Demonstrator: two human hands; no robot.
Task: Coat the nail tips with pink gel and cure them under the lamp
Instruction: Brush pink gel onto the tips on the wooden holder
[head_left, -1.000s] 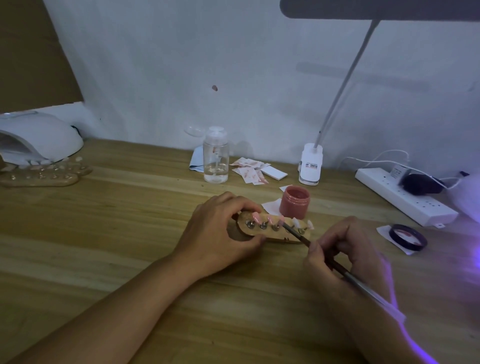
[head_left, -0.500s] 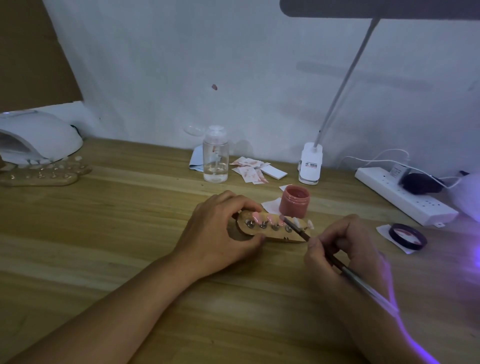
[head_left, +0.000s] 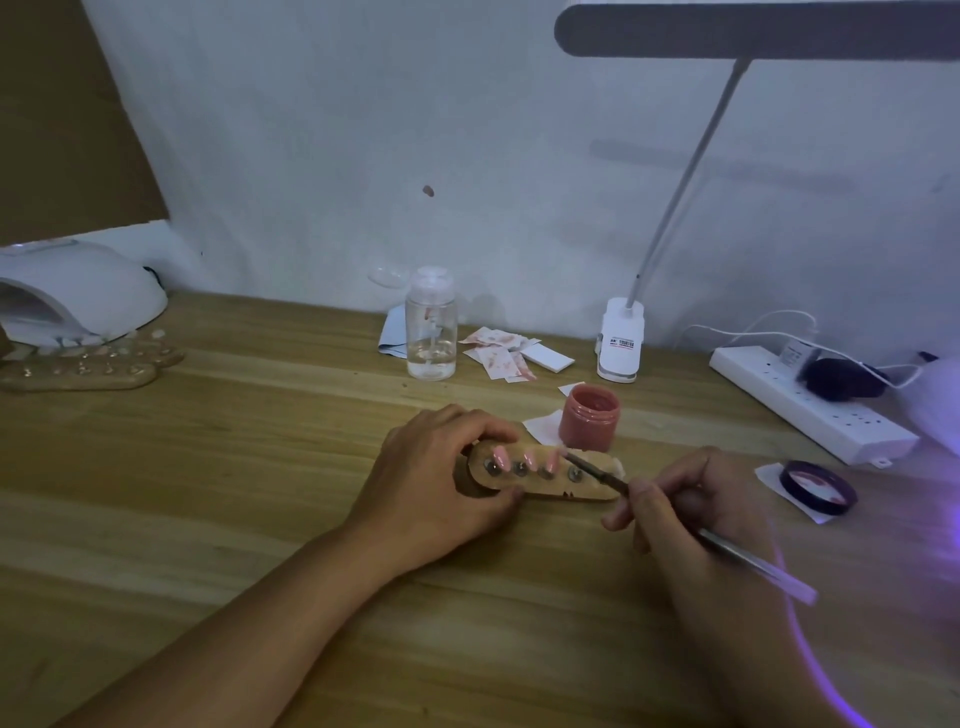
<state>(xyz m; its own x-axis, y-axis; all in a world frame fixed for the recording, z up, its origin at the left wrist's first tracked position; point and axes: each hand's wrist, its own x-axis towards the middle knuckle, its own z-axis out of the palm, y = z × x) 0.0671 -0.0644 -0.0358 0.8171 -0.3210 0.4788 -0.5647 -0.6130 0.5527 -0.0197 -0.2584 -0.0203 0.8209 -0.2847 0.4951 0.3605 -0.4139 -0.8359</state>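
My left hand clamps the holder; my right hand, pinching the brush, has restroked beyond three pink nail tips; coating unfinished

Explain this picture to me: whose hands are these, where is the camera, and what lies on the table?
No machine here: these are a person's two bare hands, seen from a camera worn on the head, looking down. The left hand grips one end of a wooden holder that lies on the table and carries a row of nail tips, three of which look pink. The right hand holds a thin brush like a pen, its tip at the row. Behind stands an open jar of pink gel; its lid lies to the right. Far left sits a white curing lamp with more holders before it.
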